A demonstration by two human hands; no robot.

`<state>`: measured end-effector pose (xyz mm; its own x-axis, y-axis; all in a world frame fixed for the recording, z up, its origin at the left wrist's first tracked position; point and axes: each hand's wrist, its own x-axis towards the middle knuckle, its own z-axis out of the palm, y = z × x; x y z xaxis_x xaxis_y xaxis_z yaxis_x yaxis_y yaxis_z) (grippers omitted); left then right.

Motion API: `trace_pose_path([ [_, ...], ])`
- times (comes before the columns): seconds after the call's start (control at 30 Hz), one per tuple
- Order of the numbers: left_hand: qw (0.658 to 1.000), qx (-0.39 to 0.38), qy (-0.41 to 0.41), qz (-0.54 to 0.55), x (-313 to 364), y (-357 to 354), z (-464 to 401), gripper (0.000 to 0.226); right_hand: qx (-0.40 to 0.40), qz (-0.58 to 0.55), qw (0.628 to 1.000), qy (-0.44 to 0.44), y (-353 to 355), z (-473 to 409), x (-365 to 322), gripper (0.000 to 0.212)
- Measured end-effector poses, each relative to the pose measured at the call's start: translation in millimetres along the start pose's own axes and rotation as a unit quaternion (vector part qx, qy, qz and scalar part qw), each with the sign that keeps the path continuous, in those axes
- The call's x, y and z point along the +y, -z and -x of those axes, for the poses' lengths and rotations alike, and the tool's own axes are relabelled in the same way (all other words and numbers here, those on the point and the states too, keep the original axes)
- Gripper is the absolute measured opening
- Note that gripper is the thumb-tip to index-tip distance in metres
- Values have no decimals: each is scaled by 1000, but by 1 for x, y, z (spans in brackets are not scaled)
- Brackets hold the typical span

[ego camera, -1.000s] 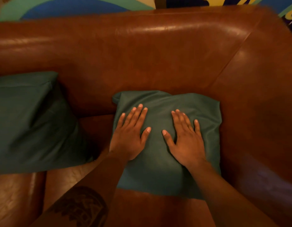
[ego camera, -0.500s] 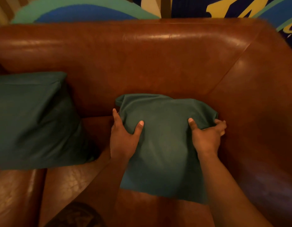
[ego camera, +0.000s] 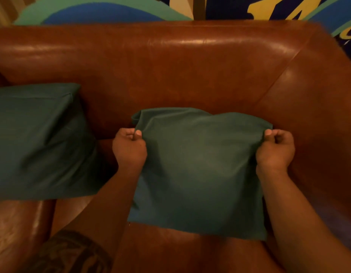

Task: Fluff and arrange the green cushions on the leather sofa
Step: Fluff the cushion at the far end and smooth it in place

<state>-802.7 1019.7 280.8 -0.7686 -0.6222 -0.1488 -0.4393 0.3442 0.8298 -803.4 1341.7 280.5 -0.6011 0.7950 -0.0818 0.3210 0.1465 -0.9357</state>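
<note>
A dark green cushion (ego camera: 200,170) lies on the seat of the brown leather sofa (ego camera: 180,75), in its right corner, with its far edge against the backrest. My left hand (ego camera: 130,149) grips the cushion's left side near the upper corner, fingers curled into the fabric. My right hand (ego camera: 275,149) grips the right side near the other upper corner in the same way. The fabric is pulled taut between the two hands. A second green cushion (ego camera: 38,140) leans against the backrest at the left.
The sofa's right armrest (ego camera: 324,119) rises close beside my right hand. Behind the backrest is a wall painted in blue, green and yellow shapes (ego camera: 103,10). Bare seat leather (ego camera: 170,251) shows in front of the cushion.
My hands went from lying flat on top of the cushion to its two sides, and now both grip the fabric near the upper corners. The cushion's top has stretched wider.
</note>
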Motion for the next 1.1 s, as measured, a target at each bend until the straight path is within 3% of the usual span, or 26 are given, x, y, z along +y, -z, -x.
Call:
trace_pose_path([
  [0.33,973,141,-149,107,19,21,8,25,13,-64,980,186,-11,13,-54,15],
  [0.4,972,133,-164,107,9,23,9,28,-13,-46,980,192,-17,16,-51,13],
  [0.5,987,71,-133,59,-2,21,12,26,-73,10,986,149,-24,21,-32,16],
  [0.67,986,34,-96,130,29,41,-1,11,-35,-47,990,125,-25,6,-57,10],
  [0.7,988,42,-88,123,41,46,-8,17,-26,-54,993,99,-28,-2,-70,19],
  [0.77,992,54,-31,113,65,54,-23,50,-40,-20,998,36,-33,-19,-95,39],
  [0.83,995,40,33,90,84,63,-40,71,-86,-6,996,-10,-36,-31,-115,33],
  [0.9,999,4,40,19,93,71,-56,67,-100,-18,994,-29,-36,-41,-129,22],
  [1.0,999,-12,45,29,99,82,-74,49,-101,-69,991,-63,-30,-48,-145,40],
  [1.1,998,-11,46,45,105,88,-78,41,-104,-95,987,-81,-26,-53,-152,42],
])
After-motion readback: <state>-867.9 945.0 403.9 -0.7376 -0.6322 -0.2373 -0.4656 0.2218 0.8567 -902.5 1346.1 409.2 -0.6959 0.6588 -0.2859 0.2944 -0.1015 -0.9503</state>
